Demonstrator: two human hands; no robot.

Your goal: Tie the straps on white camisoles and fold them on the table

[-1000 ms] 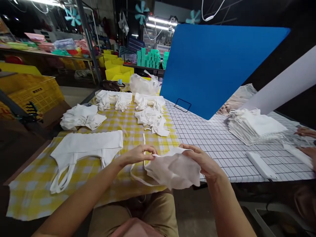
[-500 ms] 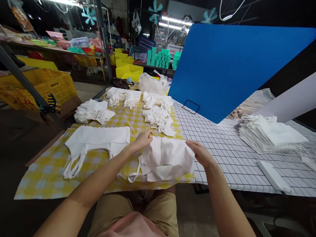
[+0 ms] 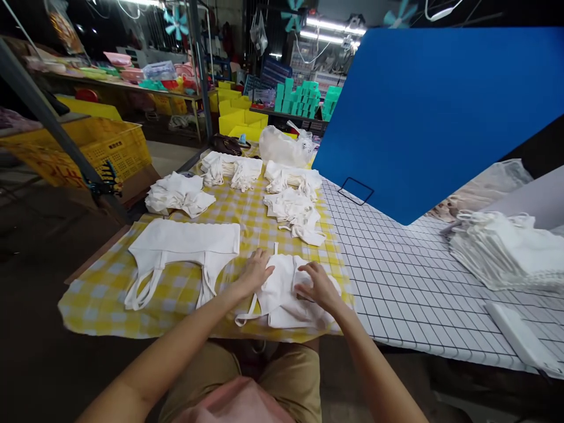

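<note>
Garment [image 3: 281, 285], white, lies on the yellow checked cloth [image 3: 101, 299] between and under both hands; long axis looks left-right, partly hidden. Left hand [image 3: 255, 273] sits at its left edge, fingers slightly bent, can't tell if gripping. Right hand [image 3: 324, 289] is over the right half, nearer the middle, thumb and fingers apart, no clear hold.
</note>
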